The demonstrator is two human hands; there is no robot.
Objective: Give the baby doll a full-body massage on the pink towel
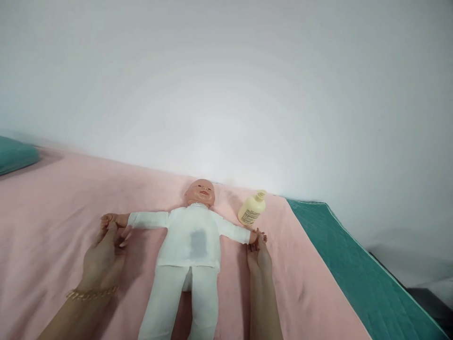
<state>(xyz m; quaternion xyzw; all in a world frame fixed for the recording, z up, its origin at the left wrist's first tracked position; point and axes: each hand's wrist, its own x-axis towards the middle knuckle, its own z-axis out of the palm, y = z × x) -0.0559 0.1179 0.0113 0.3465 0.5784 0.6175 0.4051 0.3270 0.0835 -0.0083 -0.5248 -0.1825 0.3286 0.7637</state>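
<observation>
Pink blanket [53, 212] covers the bed; a doll [193, 241] in white clothes lies face-up at its middle, arms spread. Head view: the left hand [102, 257] closes its grip on one doll hand, the right hand [259, 255] pinches the other. Soft, light body and stiff plastic limbs, probably; wrists suit holding. A lotion bottle [252, 209] lies near the doll's shoulder; a teal mattress [354, 269] edge shows on the right, with open room on the left.
</observation>
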